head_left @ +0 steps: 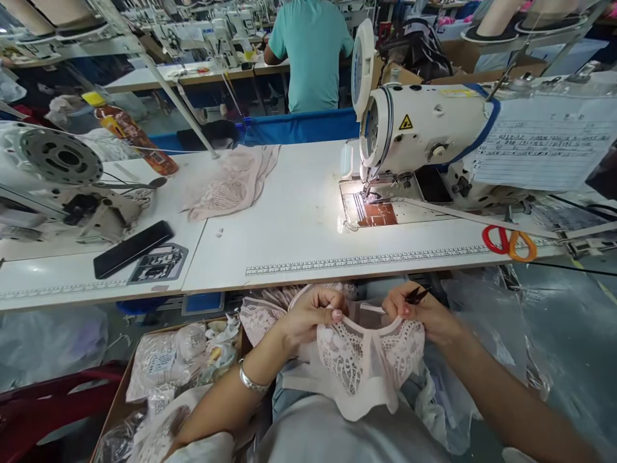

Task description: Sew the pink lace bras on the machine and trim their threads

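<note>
A pale pink lace bra [364, 360] is stretched between my two hands, just below the front edge of the sewing table. My left hand [315, 312] pinches its upper edge on the left, thumb on top. On the right, my right hand [417, 312] pinches the other side of that edge. Small dark thread snips [417, 295] also stick out from the fingers of my right hand. More lace fabric [263, 315] lies behind my left hand, partly hidden under the table edge.
A lit sewing machine [419, 128] stands on the white table [289, 218]. Scissors [508, 243] with red and orange handles lie at its right edge. Further left are pink lace pieces [236, 183], a black phone [134, 249] and a bottle [130, 134]. A box [123, 392] of packed fabric sits below. Ahead, a person [311, 54] sits.
</note>
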### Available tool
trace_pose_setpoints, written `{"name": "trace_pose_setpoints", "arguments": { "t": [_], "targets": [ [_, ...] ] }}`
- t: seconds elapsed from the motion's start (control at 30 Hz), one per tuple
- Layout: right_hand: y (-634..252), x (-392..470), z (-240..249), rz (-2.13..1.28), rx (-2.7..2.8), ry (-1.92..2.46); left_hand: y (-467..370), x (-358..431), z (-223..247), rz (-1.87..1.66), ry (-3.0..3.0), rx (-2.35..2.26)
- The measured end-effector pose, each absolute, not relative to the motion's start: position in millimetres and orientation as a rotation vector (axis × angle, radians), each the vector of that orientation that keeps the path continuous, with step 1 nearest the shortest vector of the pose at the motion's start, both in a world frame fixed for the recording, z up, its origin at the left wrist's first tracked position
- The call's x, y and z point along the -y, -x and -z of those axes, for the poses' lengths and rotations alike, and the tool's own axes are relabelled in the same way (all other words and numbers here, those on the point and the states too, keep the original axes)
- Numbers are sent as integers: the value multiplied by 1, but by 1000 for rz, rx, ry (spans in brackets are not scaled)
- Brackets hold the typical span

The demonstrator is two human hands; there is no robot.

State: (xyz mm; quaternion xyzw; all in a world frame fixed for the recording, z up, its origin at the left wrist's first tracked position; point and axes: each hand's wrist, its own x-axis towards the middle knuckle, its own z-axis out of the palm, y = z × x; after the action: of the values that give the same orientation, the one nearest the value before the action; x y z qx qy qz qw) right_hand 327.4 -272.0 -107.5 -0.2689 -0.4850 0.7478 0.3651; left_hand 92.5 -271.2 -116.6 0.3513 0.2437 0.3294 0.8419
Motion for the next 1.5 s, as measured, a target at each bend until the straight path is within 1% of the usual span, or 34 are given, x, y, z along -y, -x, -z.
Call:
{"name": "trace_pose_setpoints", "arguments": {
  "t": [0.2, 0.6, 0.7, 0.8, 0.87, 0.97, 1.1, 1.17, 1.23, 1.33, 1.4, 1.43, 1.47, 1.5],
  "targets": [
    [-322, 274, 113, -1976, 1070, 667, -103, 277, 119, -755, -601, -499],
    [-327, 273, 106, -1931, 1241, 675, -99, 277, 115, -798, -578, -419],
    [-333, 268, 101, -1824, 1457, 720, -102, 276, 113, -789, -583, -394],
    [-335, 265, 88, -1697, 1890, 777, -109, 273, 110, -721, -627, -389],
    [-334, 267, 76, -1622, 2136, 706, -115, 267, 106, -654, -683, -396],
    [-338, 272, 58, -1509, 2256, 600, -119, 255, 96, -626, -814, -450],
    [-355, 278, 45, -1534, 2170, 634, -114, 240, 75, -668, -1052, -517],
    [-363, 280, 45, -1575, 2119, 678, -110, 234, 67, -623, -1136, -532],
    [-368, 281, 49, -1627, 2052, 760, -107, 230, 63, -679, -1248, -666],
    [-373, 282, 56, -1732, 1896, 830, -100, 235, 60, -1092, -1485, -1060],
    [-374, 285, 59, -1741, 1743, 885, -95, 249, 59, -1304, -1584, -1168],
    [-374, 286, 59, -1716, 1656, 931, -93, 259, 59, -1294, -1617, -1113],
    [-373, 288, 59, -1675, 1574, 983, -92, 270, 58, -1172, -1651, -1001],
    [-372, 289, 59, -1625, 1514, 1029, -92, 281, 58, -979, -1710, -839]
  ]
}}
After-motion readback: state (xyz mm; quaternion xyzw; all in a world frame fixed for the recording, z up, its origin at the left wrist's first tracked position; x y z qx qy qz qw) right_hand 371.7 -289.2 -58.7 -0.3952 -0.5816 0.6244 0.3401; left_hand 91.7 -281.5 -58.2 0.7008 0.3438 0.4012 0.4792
